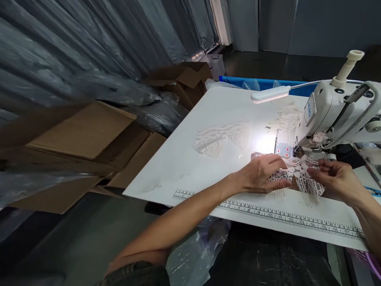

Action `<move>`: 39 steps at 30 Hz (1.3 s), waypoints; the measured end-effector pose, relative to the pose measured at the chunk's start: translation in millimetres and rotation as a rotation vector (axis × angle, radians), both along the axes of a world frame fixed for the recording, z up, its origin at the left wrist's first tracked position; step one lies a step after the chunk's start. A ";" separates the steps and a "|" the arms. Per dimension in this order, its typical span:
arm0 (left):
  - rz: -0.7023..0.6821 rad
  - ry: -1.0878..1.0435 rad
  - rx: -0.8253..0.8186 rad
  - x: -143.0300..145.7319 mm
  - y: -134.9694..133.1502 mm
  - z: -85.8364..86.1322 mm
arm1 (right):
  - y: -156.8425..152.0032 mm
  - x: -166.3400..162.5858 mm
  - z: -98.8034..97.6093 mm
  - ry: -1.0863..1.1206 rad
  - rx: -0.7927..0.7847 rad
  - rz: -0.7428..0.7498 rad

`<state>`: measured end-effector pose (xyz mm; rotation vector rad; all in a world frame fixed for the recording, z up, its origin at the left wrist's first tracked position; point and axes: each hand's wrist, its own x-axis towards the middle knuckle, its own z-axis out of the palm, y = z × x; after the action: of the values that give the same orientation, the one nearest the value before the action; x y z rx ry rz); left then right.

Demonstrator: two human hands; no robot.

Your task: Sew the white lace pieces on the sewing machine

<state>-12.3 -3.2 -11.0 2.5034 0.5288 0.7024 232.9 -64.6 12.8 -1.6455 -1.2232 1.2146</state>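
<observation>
A piece of white fringed lace (297,169) lies just in front of the needle area of the sewing machine (323,105). My left hand (263,174) rests on its left side, thumb and forefinger apart. At the lace's right end, my right hand (336,174) is closed, pinching the edge between thumb and fingers. Behind the needle, more white lace (288,115) spreads over the table. Another lace piece (223,137) lies flat to the left. The metal needle plate (283,150) shows red marks beside the presser foot.
A ruler strip (270,214) runs along the front of the white table (166,174). A lit lamp (270,95) hangs over the sewing spot. Open cardboard boxes (80,131) and plastic sheeting stand at the left. A purple basket (370,260) sits low at the right.
</observation>
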 end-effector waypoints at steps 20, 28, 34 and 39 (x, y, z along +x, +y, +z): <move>0.386 0.060 -0.507 -5.1 -2.2 16.3 | 5.5 -5.3 -30.0 -0.998 0.715 0.559; 0.437 0.121 -0.605 -4.5 3.7 16.9 | 15.6 4.8 -34.0 -0.899 0.561 0.510; 0.485 0.182 -0.695 -3.9 4.7 25.1 | 16.1 -4.5 -29.1 -1.009 0.513 0.528; 0.477 0.157 -0.778 -5.0 5.2 28.1 | 13.1 -11.6 -30.1 -1.021 0.536 0.483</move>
<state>-17.3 2.1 17.0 1.7118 1.2124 0.3494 221.3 -51.5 -17.4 -1.5891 -2.4091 0.1209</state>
